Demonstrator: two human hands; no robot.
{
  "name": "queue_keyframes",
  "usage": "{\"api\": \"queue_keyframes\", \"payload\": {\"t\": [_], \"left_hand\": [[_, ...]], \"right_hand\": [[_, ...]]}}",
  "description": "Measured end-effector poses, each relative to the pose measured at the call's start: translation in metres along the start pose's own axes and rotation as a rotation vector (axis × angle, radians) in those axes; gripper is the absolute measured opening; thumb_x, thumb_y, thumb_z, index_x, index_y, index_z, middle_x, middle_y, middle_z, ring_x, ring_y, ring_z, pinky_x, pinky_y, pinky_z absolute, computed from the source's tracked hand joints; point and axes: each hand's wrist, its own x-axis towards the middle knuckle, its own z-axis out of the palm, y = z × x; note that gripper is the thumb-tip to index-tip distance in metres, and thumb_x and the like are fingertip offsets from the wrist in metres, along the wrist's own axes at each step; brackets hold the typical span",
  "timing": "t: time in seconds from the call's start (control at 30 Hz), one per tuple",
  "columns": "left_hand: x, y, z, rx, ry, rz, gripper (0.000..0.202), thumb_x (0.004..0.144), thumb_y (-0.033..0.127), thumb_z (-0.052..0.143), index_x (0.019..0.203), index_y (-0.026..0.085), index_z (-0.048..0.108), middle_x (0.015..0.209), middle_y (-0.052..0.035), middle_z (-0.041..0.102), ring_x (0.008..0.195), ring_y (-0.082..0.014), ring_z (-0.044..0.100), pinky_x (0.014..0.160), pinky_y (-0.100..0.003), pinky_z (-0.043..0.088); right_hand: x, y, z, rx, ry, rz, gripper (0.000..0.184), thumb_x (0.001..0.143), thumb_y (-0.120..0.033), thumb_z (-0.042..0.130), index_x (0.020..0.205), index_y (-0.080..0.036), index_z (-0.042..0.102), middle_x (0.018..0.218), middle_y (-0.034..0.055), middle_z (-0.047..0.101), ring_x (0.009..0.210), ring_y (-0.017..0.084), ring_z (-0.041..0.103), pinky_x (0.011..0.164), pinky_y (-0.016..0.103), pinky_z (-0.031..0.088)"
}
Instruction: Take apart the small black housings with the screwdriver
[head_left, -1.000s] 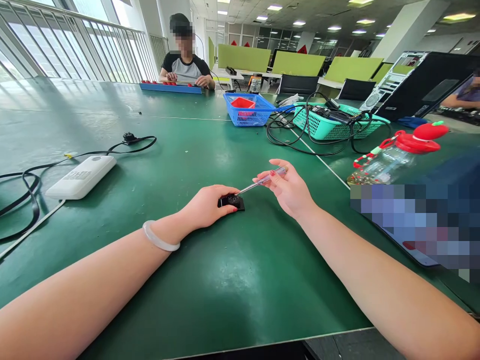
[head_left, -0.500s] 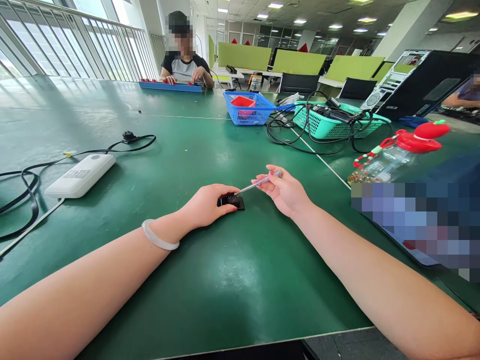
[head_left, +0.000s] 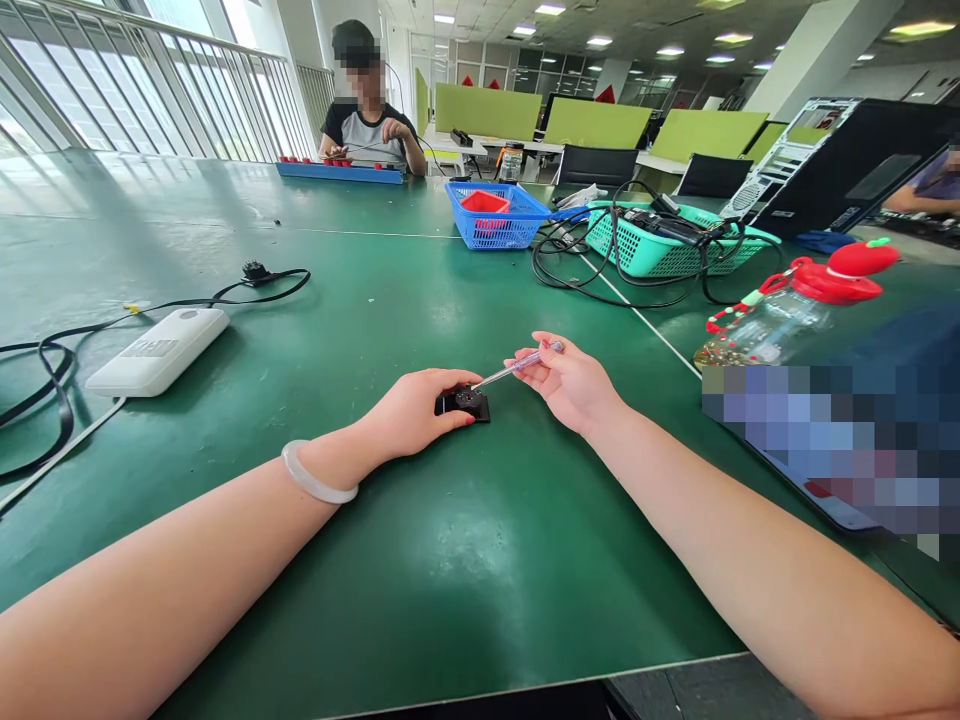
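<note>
A small black part (head_left: 469, 403) lies on the green table (head_left: 420, 560) in front of me. My left hand (head_left: 414, 410) is closed round its left side and holds it down; a pale bangle sits on that wrist. My right hand (head_left: 571, 383) pinches a slim screwdriver with a clear handle (head_left: 517, 366). The metal tip of the screwdriver rests on top of the black part.
A white power brick (head_left: 156, 350) with black cables lies at the left. A blue basket (head_left: 495, 215) and a teal basket (head_left: 660, 245) with cables stand at the back. A clear bottle with a red lid (head_left: 787, 315) is at the right. A person (head_left: 367, 110) sits across the table.
My right hand has dropped a little and shifted its grip along the screwdriver, while the tip stays on the black part. My left hand has not moved. The person across raised a hand.
</note>
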Motion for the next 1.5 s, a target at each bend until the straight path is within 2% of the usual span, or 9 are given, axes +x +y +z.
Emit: {"api": "queue_keyframes", "payload": {"t": [0.53,0.7,0.77,0.87,0.97,1.07,1.2,1.33,1.5], "left_hand": [[0.000,0.001,0.000,0.058,0.002,0.030,0.036,0.081,0.036,0.055,0.115,0.027,0.064,0.108,-0.0005,0.070,0.097,-0.0207,0.063,0.089,-0.034,0.050],[0.000,-0.001,0.001,0.065,0.011,0.016,0.039,0.081,0.037,0.057,0.117,0.026,0.063,0.115,-0.0015,0.069,0.103,-0.0217,0.063,0.095,-0.036,0.049],[0.000,-0.001,0.001,0.073,0.015,0.004,0.041,0.081,0.040,0.056,0.119,0.026,0.062,0.118,-0.0019,0.068,0.106,-0.0224,0.062,0.098,-0.037,0.048],[0.000,-0.001,0.001,0.103,0.029,-0.006,0.041,0.083,0.039,0.054,0.120,0.025,0.061,0.121,-0.0023,0.067,0.109,-0.0228,0.061,0.101,-0.039,0.046],[0.000,-0.001,0.001,0.123,0.050,-0.018,0.041,0.083,0.037,0.052,0.121,0.025,0.061,0.122,-0.0026,0.066,0.109,-0.0227,0.061,0.101,-0.038,0.047],[0.000,-0.001,0.001,0.126,0.064,-0.027,0.041,0.083,0.037,0.052,0.120,0.024,0.061,0.120,-0.0029,0.067,0.107,-0.0228,0.062,0.100,-0.039,0.048],[0.000,-0.002,0.002,0.136,0.047,-0.003,0.045,0.080,0.040,0.056,0.123,0.025,0.060,0.120,-0.0033,0.067,0.109,-0.0241,0.061,0.101,-0.040,0.047],[0.001,-0.001,0.002,0.141,0.025,-0.012,0.046,0.079,0.038,0.059,0.124,0.026,0.059,0.119,-0.0021,0.068,0.108,-0.0239,0.061,0.099,-0.040,0.047],[0.001,-0.001,0.001,0.148,0.008,-0.014,0.043,0.081,0.034,0.057,0.124,0.027,0.058,0.120,-0.0015,0.068,0.107,-0.0231,0.061,0.097,-0.041,0.048]], "right_hand": [[0.002,0.002,-0.005,0.024,-0.021,-0.001,0.007,0.087,-0.017,0.057,0.087,-0.022,0.053,0.070,-0.0012,0.067,0.080,0.019,0.072,0.088,0.042,0.057],[0.000,0.002,-0.002,-0.050,-0.046,-0.028,0.009,0.085,-0.021,0.059,0.089,-0.023,0.051,0.067,-0.0028,0.064,0.070,0.017,0.069,0.086,0.045,0.056],[-0.001,0.002,-0.002,-0.117,-0.088,-0.083,0.011,0.085,-0.025,0.060,0.092,-0.024,0.051,0.064,-0.0044,0.062,0.065,0.016,0.066,0.084,0.044,0.056],[-0.006,-0.001,-0.002,-0.243,-0.128,-0.265,0.015,0.085,-0.030,0.060,0.096,-0.026,0.051,0.063,-0.0061,0.060,0.061,0.015,0.063,0.078,0.042,0.056],[-0.016,-0.005,0.001,-0.345,-0.086,-0.501,0.020,0.086,-0.036,0.061,0.101,-0.029,0.050,0.067,-0.0055,0.060,0.064,0.016,0.064,0.078,0.040,0.055],[-0.029,-0.008,0.008,-0.411,-0.053,-0.632,0.025,0.085,-0.042,0.062,0.103,-0.031,0.050,0.075,-0.0031,0.061,0.075,0.018,0.067,0.083,0.040,0.054],[-0.040,-0.005,0.016,-0.511,-0.141,-0.666,0.027,0.084,-0.044,0.063,0.103,-0.030,0.051,0.081,-0.0009,0.065,0.083,0.019,0.067,0.088,0.040,0.051],[-0.043,-0.002,0.018,-0.679,-0.241,-0.725,0.017,0.086,-0.038,0.062,0.098,-0.029,0.054,0.087,0.0002,0.068,0.085,0.018,0.065,0.088,0.037,0.050],[-0.046,-0.001,0.016,-0.743,-0.232,-0.772,0.016,0.085,-0.036,0.063,0.098,-0.030,0.057,0.087,0.0005,0.069,0.083,0.020,0.065,0.089,0.040,0.049]]}}
